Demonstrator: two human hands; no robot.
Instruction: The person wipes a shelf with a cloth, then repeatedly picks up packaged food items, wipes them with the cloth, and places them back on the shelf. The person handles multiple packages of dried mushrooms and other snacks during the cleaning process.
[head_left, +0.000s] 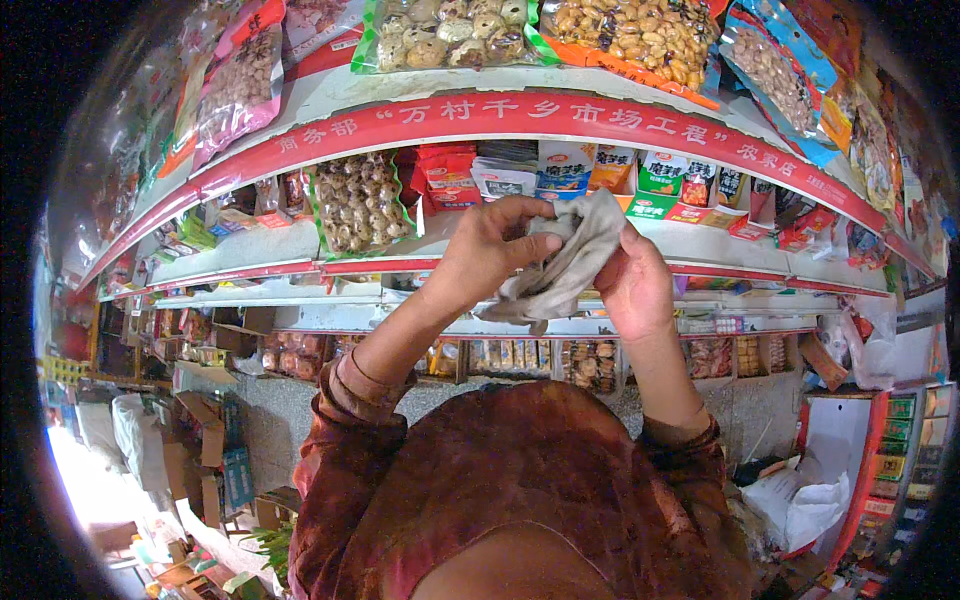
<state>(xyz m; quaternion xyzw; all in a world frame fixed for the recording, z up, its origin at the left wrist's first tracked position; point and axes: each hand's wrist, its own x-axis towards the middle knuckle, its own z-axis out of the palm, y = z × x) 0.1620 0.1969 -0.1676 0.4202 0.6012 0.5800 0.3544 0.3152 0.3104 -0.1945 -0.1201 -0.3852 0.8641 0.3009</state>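
A crumpled grey-white cloth (574, 262) is held up in front of the shop shelves. My left hand (495, 251) pinches its upper left part between thumb and fingers. On the other side my right hand (637, 281) grips the cloth's right edge, and folds hide some of its fingers. Behind the hands, a shelf holds upright snack packets in display boxes (566, 171). A clear bag of quail eggs (360, 201) with a green edge leans on that shelf, left of my left hand.
A red shelf edge strip (480, 116) bearing writing curves above the hands. Over it lie bagged nuts (630, 41) and another quail egg bag (450, 34). Lower shelves carry boxed packaged foods (510, 358). Cardboard boxes (199, 431) stand left, a white sack (806, 502) right.
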